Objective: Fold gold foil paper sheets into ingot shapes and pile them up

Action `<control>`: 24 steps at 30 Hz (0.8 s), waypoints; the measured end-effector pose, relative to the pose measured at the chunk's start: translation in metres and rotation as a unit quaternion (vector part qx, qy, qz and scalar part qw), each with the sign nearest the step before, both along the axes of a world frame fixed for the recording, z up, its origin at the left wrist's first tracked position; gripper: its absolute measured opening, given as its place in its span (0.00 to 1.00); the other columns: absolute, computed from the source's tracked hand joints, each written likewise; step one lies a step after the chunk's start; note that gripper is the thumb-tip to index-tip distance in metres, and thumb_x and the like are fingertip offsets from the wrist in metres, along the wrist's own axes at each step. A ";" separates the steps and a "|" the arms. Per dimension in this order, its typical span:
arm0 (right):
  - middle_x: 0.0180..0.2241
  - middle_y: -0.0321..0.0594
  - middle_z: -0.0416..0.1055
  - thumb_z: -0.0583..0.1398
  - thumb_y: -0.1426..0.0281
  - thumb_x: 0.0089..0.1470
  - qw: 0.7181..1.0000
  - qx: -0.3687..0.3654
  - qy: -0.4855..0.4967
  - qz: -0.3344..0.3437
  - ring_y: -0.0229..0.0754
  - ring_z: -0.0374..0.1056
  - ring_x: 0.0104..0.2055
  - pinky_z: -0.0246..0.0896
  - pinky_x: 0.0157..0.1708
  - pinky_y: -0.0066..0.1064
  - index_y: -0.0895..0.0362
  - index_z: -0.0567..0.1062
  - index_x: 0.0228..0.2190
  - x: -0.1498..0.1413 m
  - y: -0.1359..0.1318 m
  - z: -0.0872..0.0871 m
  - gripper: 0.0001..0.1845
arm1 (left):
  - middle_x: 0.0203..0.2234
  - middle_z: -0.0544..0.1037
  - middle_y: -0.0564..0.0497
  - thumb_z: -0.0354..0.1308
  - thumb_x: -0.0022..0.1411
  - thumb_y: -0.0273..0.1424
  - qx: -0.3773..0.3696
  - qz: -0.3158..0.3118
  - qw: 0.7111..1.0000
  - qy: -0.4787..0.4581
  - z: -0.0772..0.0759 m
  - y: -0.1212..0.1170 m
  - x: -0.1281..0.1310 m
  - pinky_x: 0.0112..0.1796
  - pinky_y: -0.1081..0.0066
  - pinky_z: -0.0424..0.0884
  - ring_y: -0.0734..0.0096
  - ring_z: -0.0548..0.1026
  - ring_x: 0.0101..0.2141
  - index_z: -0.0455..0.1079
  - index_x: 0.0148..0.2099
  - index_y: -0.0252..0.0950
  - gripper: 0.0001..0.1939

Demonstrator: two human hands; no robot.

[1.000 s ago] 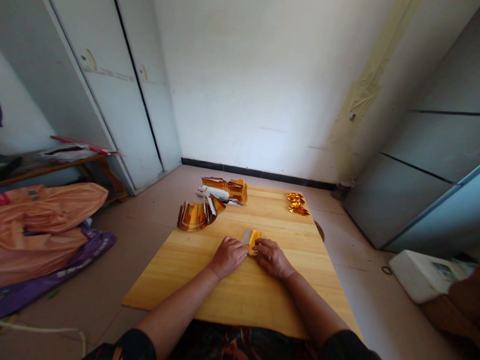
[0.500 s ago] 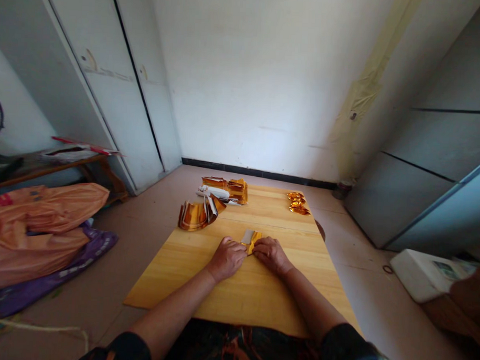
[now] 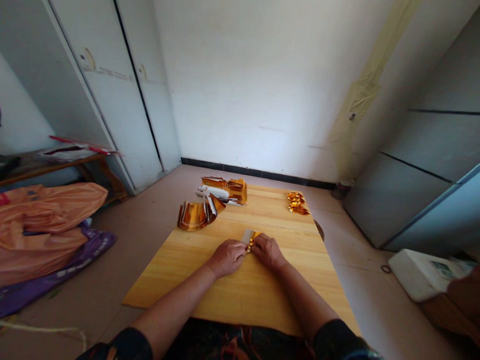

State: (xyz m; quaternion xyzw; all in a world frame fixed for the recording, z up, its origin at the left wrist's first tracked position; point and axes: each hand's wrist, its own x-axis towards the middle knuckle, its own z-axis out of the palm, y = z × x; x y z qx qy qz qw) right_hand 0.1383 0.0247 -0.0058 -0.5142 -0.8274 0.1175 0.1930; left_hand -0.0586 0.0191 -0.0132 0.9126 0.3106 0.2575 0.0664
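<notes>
A small sheet of gold foil paper (image 3: 254, 237), pale grey on its other side, lies partly folded on the wooden board (image 3: 181, 277). My left hand (image 3: 229, 257) grips its left and near edge with bent fingers. On the opposite side, my right hand (image 3: 267, 250) pinches the gold part, its fingers covering much of it. The two hands nearly meet over the paper. Beyond them rest a curved stack of gold foil sheets (image 3: 193, 215) and a second stack (image 3: 237, 191) with white paper. Several folded gold foil pieces (image 3: 296, 202) sit at the far right corner.
Grey cabinets (image 3: 106, 65) stand at the left, with orange cloth (image 3: 46, 210) and a purple bag (image 3: 63, 271) on the floor. On the right are a grey refrigerator (image 3: 430, 134) and a white box (image 3: 413, 272). A white wall (image 3: 259, 86) rises behind the board.
My right hand has shifted slightly left and over the gold part, covering more of it. My left hand stays on the paper, and less of the foil shows.
</notes>
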 end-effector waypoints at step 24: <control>0.35 0.41 0.70 0.55 0.69 0.57 0.994 -0.020 -0.098 -0.053 0.37 0.66 0.37 0.54 0.34 0.26 0.57 0.71 0.29 -0.012 0.009 -0.001 0.07 | 0.32 0.73 0.50 0.49 0.53 0.20 -0.009 0.011 0.999 0.041 0.006 -0.005 -0.001 0.40 0.69 0.68 0.68 0.71 0.36 0.65 0.34 0.37 0.09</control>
